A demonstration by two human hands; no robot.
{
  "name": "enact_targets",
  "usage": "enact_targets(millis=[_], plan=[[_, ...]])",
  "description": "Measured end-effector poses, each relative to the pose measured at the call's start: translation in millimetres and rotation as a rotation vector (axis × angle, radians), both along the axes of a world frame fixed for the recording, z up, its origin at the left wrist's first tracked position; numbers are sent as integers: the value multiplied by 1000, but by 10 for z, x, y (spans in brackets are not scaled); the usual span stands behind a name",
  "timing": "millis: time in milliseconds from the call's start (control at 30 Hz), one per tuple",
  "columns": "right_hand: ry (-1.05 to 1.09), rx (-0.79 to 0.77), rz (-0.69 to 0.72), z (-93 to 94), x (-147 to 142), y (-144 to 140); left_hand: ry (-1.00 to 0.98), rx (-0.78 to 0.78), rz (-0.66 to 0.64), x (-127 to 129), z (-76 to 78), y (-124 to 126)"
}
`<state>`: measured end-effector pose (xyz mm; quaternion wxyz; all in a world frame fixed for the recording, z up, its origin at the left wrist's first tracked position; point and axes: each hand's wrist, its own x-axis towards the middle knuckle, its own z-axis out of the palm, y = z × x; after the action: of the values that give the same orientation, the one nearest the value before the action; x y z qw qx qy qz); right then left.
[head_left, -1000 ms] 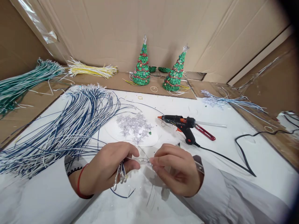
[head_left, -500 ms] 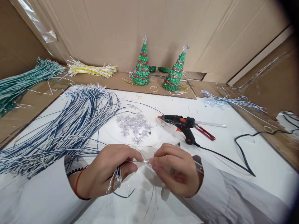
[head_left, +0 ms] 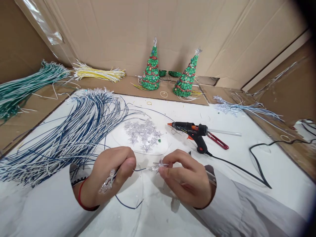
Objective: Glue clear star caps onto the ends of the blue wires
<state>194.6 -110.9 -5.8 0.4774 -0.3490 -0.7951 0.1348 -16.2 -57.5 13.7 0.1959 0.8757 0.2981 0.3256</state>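
My left hand (head_left: 108,176) is closed around a small bunch of wires with clear tips that stick out below the fist, and it pinches a thin blue wire (head_left: 139,170) running to the right. My right hand (head_left: 184,179) pinches a small clear plastic star (head_left: 158,165) at the end of that wire. Both hands hover just above the white tabletop (head_left: 247,154), near its front edge. A pile of clear stars (head_left: 142,133) lies on a white disc just beyond the hands.
A black and orange glue gun (head_left: 195,133) lies right of the stars, its black cord (head_left: 256,158) looping to the right. A big bundle of blue and white wires (head_left: 71,131) fans over the left. Two small green trees (head_left: 151,70) (head_left: 186,79) stand by the cardboard wall, with green (head_left: 22,87) and yellow (head_left: 98,74) bundles.
My hands have drawn apart, the left sliding left along the wire. The star now shows clearly between my right fingertips. The bunch in my left fist has tilted to the left.
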Motion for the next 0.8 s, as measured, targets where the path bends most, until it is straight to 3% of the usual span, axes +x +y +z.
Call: enact_targets(millis=[233, 333, 467, 533, 667, 800], plan=[[-72, -48, 77, -55, -4, 31, -52, 61, -99, 21, -12, -8], [-176, -179, 138, 45, 61, 37, -40, -91, -48, 20, -4, -18], [-398, -429, 80, 285, 256, -57, -39, -270, 8, 25, 31, -26], [-579, -479, 49, 330, 342, -135, -41, -319, 8, 33, 41, -23], [-836, -427, -51, 208, 397, -245, -53, -399, -54, 47, 34, -1], [-781, -468, -12, 177, 387, -241, -51, -394, -143, 56, 36, 22]])
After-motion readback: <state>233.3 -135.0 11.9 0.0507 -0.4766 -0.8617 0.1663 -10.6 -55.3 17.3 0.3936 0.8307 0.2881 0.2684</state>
